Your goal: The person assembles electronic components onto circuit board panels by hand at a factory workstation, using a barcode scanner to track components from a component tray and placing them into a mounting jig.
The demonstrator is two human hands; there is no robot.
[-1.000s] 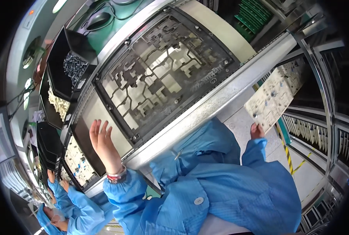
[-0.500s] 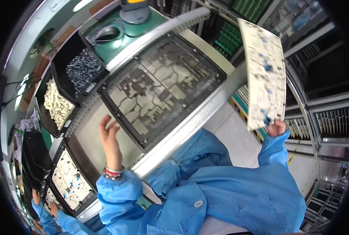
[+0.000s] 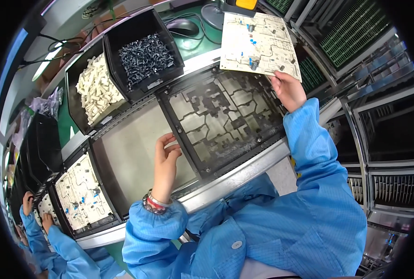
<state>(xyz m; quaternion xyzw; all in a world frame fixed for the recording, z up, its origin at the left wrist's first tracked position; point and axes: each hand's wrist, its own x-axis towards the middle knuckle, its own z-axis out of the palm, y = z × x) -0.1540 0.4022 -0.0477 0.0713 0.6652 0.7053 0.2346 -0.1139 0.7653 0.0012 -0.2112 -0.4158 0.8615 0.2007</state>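
My right hand (image 3: 288,90) grips the lower edge of a cream circuit board (image 3: 262,44), raised over the far right corner of a black tray-like fixture (image 3: 216,176). Small blue and dark components stand on the board. Patterned recesses show in the fixture, which lies on a metal-railed line and holds no board. Beside its left edge hovers my left hand (image 3: 166,160), fingers apart and slightly curled, with nothing in them. Whether its fingertips touch the frame I cannot tell.
Beyond the rail stand black bins of white connectors (image 3: 98,88) and dark small parts (image 3: 146,58). A populated board (image 3: 82,193) sits in another fixture at left, near a co-worker's hands (image 3: 47,222). Metal racks (image 3: 379,111) rise at right.
My right hand has swung the circuit board from the right side leftward and over the fixture's far edge. My view has shifted, and my left hand stays near the fixture's left edge.
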